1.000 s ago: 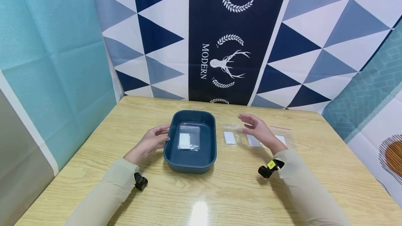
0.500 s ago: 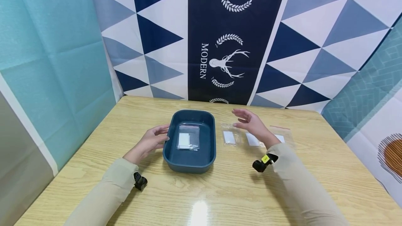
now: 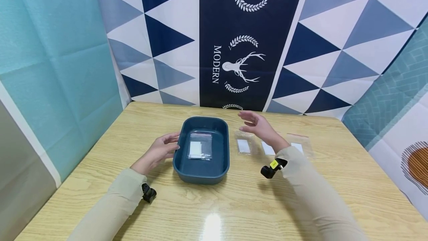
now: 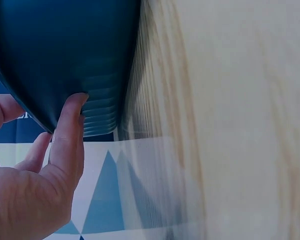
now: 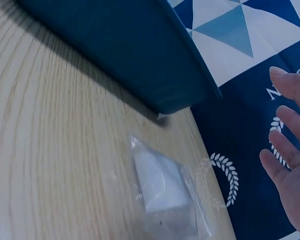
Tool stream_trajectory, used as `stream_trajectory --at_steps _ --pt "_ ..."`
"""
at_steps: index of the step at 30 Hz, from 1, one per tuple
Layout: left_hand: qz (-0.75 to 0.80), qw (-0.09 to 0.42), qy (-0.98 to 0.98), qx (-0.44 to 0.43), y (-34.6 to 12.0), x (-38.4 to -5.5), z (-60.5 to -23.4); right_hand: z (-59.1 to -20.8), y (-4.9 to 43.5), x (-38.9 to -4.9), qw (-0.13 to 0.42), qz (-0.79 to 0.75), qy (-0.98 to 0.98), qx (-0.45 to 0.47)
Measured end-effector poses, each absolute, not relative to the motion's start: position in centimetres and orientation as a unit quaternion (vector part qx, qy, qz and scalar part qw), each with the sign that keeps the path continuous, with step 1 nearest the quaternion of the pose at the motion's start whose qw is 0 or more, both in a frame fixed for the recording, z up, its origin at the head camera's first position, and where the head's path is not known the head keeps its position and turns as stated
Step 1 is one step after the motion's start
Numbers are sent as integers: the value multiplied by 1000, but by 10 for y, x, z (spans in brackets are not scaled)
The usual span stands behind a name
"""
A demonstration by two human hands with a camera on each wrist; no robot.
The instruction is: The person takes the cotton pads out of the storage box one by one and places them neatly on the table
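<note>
A dark blue plastic bin (image 3: pixel 200 172) stands near the middle of the table. My left hand (image 3: pixel 159 148) rests at its left side, with fingertips (image 4: pixel 75 107) against the outer wall and other digits at the rim. Inside the bin lie clear zip bags (image 3: pixel 206 148) with a white card showing through. My right hand (image 3: pixel 259 126) hangs above the table to the right of the bin, its fingers relaxed and slightly spread, holding nothing. Beneath and around it lies a row of similar bags, including the one nearest the bin (image 3: pixel 243 146), seen closely in the right wrist view.
A wooden table (image 3: pixel 214 200) carries everything. Behind it hangs a patterned cloth (image 3: pixel 177 47), with a turquoise curtain (image 3: pixel 67 66) on the left. The rightmost zip bag (image 3: pixel 297 148) lies near my right sleeve; the middle bag (image 3: pixel 267 148) is partly covered by my hand.
My right hand has moved left and toward the back, from over the middle bag to near the bag beside the bin. My left hand and the bin have stayed in place.
</note>
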State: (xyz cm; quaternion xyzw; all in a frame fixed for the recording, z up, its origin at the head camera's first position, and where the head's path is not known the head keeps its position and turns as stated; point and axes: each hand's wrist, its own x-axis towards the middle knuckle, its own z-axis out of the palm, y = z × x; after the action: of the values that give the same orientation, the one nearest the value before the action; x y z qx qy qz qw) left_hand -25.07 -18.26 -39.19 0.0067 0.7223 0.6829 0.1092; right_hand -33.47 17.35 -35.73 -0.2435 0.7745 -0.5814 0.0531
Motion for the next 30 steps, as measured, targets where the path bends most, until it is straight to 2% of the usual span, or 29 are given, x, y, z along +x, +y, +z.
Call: stream_trajectory --at_steps 17,30 --pt "682 114 722 4 -183 -251 -392 -343 138 -340 61 -558 791 -244" --pt "678 116 726 1 -183 -251 -391 -323 110 -330 98 -561 784 -247"
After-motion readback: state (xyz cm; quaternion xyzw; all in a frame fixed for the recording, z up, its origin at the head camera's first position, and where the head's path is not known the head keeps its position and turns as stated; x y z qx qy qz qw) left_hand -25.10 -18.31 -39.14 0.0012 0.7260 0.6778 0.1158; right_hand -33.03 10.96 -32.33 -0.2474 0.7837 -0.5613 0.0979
